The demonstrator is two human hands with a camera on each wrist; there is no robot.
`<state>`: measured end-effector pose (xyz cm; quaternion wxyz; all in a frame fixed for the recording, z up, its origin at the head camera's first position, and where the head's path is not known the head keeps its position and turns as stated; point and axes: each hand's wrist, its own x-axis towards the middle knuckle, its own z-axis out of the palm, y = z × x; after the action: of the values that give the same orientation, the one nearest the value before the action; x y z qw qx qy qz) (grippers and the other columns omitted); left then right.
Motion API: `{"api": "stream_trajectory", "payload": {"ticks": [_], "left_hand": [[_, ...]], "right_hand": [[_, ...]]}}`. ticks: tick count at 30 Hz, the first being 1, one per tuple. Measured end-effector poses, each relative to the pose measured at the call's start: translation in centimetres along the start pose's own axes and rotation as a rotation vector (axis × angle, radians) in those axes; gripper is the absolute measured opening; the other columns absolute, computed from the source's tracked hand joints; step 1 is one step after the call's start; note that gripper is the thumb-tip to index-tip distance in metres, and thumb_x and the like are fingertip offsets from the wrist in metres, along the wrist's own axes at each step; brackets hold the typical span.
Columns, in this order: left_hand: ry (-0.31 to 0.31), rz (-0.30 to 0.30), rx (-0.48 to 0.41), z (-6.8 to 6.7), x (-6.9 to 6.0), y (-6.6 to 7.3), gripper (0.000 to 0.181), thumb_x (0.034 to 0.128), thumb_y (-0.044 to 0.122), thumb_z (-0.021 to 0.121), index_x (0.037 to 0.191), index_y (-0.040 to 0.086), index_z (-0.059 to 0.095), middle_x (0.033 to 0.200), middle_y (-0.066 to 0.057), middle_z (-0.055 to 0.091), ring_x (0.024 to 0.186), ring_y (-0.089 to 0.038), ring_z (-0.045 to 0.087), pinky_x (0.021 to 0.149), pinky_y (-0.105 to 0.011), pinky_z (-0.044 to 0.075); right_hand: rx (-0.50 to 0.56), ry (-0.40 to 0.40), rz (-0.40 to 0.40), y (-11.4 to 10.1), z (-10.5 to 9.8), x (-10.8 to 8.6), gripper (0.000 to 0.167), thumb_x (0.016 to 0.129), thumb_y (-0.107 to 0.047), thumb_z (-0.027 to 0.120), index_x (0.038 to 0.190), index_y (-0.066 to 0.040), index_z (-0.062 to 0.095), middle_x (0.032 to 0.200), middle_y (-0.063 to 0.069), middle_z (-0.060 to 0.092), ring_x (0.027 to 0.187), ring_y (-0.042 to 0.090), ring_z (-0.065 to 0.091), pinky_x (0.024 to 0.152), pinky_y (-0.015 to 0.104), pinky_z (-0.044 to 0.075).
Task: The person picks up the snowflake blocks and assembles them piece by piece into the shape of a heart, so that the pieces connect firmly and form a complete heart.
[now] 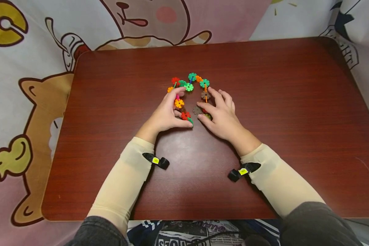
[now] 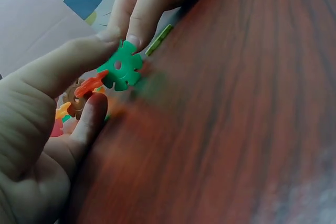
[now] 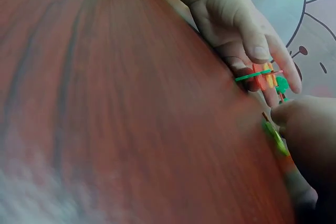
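A chain of colourful notched plastic discs, snowflake building pieces [image 1: 189, 87], lies on the table in an open ring, its two ends apart at the near side. My left hand [image 1: 164, 114] curves round the left side, holding it by a red disc [image 1: 186, 115] and an orange disc [image 1: 179, 103]. At that end sits a green disc [image 2: 124, 66], close to the left thumb. My right hand [image 1: 222, 114] holds the right side, thumb and forefinger at a grey-brown disc [image 1: 197, 110]. A yellow-green disc [image 3: 276, 139] hangs below the right fingers. Exact finger contact is partly hidden.
The red-brown wooden table [image 1: 110, 171] stretches out on all sides of the ring. A cartoon-print cloth [image 1: 227, 20] hangs behind it and at the left. Both wrists wear black straps with small cameras [image 1: 163, 163].
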<state>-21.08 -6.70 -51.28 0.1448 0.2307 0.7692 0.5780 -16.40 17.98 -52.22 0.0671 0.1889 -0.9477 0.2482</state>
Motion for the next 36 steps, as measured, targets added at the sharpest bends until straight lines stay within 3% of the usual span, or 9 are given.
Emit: {"api": "stream_trajectory", "payload": {"ticks": [3, 9, 14, 17, 25, 31, 36], "left_hand": [[-0.017, -0.005, -0.008, -0.08, -0.09, 0.02, 0.119, 0.0657, 0.007, 0.104, 0.163, 0.017, 0.037, 0.153, -0.014, 0.038, 0.116, -0.023, 0.057, 0.086, -0.035, 0.062], [-0.031, -0.014, 0.024, -0.16, -0.21, -0.07, 0.094, 0.0696, 0.007, 0.102, 0.152, 0.018, 0.057, 0.150, -0.014, 0.039, 0.086, -0.027, 0.068, 0.082, -0.033, 0.062], [-0.046, 0.038, 0.081, -0.04, -0.21, -0.15, 0.058, 0.0731, 0.012, 0.102, 0.126, 0.013, 0.077, 0.156, -0.012, 0.042, 0.119, -0.020, 0.058, 0.084, -0.034, 0.061], [-0.049, 0.049, 0.084, 0.04, -0.16, -0.08, 0.046, 0.0737, 0.013, 0.101, 0.114, 0.011, 0.080, 0.156, -0.012, 0.042, 0.124, -0.020, 0.056, 0.085, -0.035, 0.061], [-0.027, 0.027, 0.056, 0.15, -0.13, 0.03, 0.044, 0.0732, 0.004, 0.099, 0.109, 0.005, 0.074, 0.155, -0.015, 0.042, 0.105, -0.024, 0.065, 0.084, -0.034, 0.062], [0.018, 0.034, 0.036, 0.32, -0.06, -0.35, 0.042, 0.0760, 0.006, 0.098, 0.108, 0.004, 0.071, 0.150, -0.015, 0.045, 0.098, -0.025, 0.068, 0.083, -0.034, 0.063], [0.040, 0.032, 0.021, 0.39, -0.05, -0.41, 0.041, 0.0770, 0.007, 0.097, 0.108, 0.005, 0.071, 0.148, -0.015, 0.046, 0.092, -0.027, 0.069, 0.084, -0.035, 0.063]], "right_hand": [[0.022, 0.021, 0.007, -0.16, 0.07, 0.08, 0.034, 0.101, -0.035, 0.074, 0.131, -0.020, 0.077, 0.170, 0.016, 0.030, 0.153, 0.048, 0.017, 0.119, 0.070, 0.020], [0.083, 0.007, 0.043, -0.46, -0.17, 0.27, 0.023, 0.094, -0.027, 0.076, 0.116, -0.019, 0.078, 0.170, 0.015, 0.029, 0.153, 0.048, 0.017, 0.117, 0.072, 0.022], [0.068, -0.067, 0.054, -0.48, -0.28, 0.20, 0.024, 0.095, -0.031, 0.072, 0.117, -0.021, 0.072, 0.174, 0.015, 0.018, 0.156, 0.046, 0.009, 0.121, 0.071, 0.014], [0.056, -0.090, 0.051, -0.49, -0.31, 0.10, 0.025, 0.097, -0.035, 0.072, 0.118, -0.023, 0.069, 0.176, 0.013, 0.009, 0.158, 0.044, 0.002, 0.122, 0.071, 0.011], [0.129, -0.096, 0.056, -0.58, -0.40, 0.18, 0.023, 0.090, -0.036, 0.081, 0.107, -0.024, 0.070, 0.178, 0.011, -0.005, 0.161, 0.040, -0.008, 0.121, 0.075, 0.009], [0.189, -0.037, 0.053, -0.53, -0.37, 0.11, 0.027, 0.085, -0.032, 0.088, 0.101, -0.019, 0.071, 0.177, 0.016, 0.004, 0.160, 0.041, -0.005, 0.123, 0.071, 0.006], [0.220, 0.035, 0.011, -0.28, 0.02, -0.12, 0.026, 0.081, -0.028, 0.093, 0.087, -0.020, 0.069, 0.174, 0.014, 0.023, 0.160, 0.042, 0.000, 0.123, 0.071, 0.007]]}}
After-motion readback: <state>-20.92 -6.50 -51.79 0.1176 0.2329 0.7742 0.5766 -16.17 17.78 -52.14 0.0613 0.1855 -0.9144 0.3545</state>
